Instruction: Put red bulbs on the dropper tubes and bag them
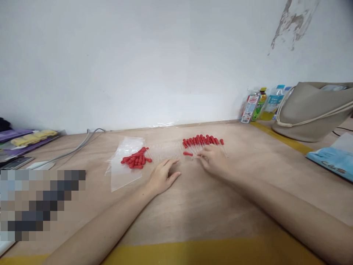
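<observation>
Taking a clock face centred between our hands, twelve toward the wall, we have the white wall (pixel 138 66) filling the far side and the wooden table (pixel 182 213) spreading below it. The grey-beige bag (pixel 311 110) slumps between two and three o'clock, with the blue packet (pixel 331 163) at three. Clear plastic bags (pixel 121 176) lie flat at nine. At one o'clock we see the row of red-topped tubes (pixel 202 140), red ends toward the wall; at ten, the clear tubes (pixel 164 151) lie side by side, bare; and at nine, on the plastic, sits the pile of red bulbs (pixel 136 160). Our left hand (pixel 162 177) rests beside the clear tubes, thumb well apart from the fingers, and we see nothing in it. Our right hand (pixel 215 159) has its fingertips drawn narrowly together just below the red-topped row; we cannot tell whether a thin tube is between them. Smallest is the single red bulb (pixel 188 154), between both hands but nearer the right: it lies at about ten o'clock from the right fingertips, its long axis running nearly nine to three.
</observation>
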The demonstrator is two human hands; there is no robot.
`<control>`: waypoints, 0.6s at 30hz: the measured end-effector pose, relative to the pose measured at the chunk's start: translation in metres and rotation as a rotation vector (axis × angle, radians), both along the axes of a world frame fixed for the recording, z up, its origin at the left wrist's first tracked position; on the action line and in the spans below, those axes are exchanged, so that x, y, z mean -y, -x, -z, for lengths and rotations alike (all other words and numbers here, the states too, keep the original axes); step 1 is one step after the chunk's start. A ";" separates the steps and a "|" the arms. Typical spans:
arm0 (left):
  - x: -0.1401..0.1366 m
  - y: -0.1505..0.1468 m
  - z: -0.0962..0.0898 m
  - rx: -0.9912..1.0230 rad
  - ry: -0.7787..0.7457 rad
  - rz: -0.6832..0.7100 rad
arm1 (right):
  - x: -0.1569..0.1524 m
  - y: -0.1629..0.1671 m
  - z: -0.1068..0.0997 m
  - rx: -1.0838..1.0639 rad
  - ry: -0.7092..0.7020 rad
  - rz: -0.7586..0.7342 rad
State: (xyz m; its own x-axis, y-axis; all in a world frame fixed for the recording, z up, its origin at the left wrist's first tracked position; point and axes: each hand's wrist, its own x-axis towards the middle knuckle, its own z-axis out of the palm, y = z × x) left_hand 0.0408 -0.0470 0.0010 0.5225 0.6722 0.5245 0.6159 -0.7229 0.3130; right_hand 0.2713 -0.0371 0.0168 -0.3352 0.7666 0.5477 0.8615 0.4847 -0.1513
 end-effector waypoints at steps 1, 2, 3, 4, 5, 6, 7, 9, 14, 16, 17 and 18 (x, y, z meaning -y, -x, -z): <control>0.000 0.000 0.000 -0.013 0.024 0.006 | -0.008 -0.004 -0.003 -0.064 0.059 0.078; 0.000 0.001 0.000 -0.027 0.048 0.020 | -0.017 -0.006 -0.006 -0.116 0.126 0.155; 0.000 0.000 0.000 -0.041 0.069 0.042 | -0.027 -0.007 -0.008 -0.150 0.186 0.234; 0.000 0.000 0.000 -0.048 0.083 0.067 | -0.035 -0.005 -0.011 -0.167 0.234 0.320; 0.000 0.000 0.000 -0.050 0.090 0.090 | -0.043 -0.003 -0.012 -0.180 0.269 0.398; -0.001 0.000 0.000 -0.049 0.092 0.108 | -0.050 0.002 -0.013 -0.191 0.296 0.464; -0.001 -0.001 -0.001 -0.046 0.094 0.119 | -0.056 0.007 -0.013 -0.199 0.317 0.512; -0.001 -0.001 -0.001 -0.044 0.097 0.129 | -0.064 0.019 -0.012 -0.213 0.349 0.576; -0.001 0.000 -0.002 -0.049 0.106 0.131 | -0.073 0.038 -0.004 -0.211 0.403 0.638; -0.001 0.000 -0.001 -0.052 0.107 0.130 | -0.074 0.039 -0.002 -0.200 0.424 0.635; -0.002 0.000 -0.001 -0.055 0.106 0.129 | -0.074 0.039 -0.002 -0.194 0.436 0.632; -0.002 -0.001 -0.001 -0.058 0.103 0.126 | -0.074 0.038 -0.001 -0.189 0.448 0.628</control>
State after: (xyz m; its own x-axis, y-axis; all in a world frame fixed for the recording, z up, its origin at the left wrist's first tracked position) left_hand 0.0414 -0.0452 0.0018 0.6336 0.6481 0.4225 0.5415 -0.7615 0.3561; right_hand 0.2329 0.0367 0.0183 0.3010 0.9423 0.1467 0.8939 -0.2253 -0.3875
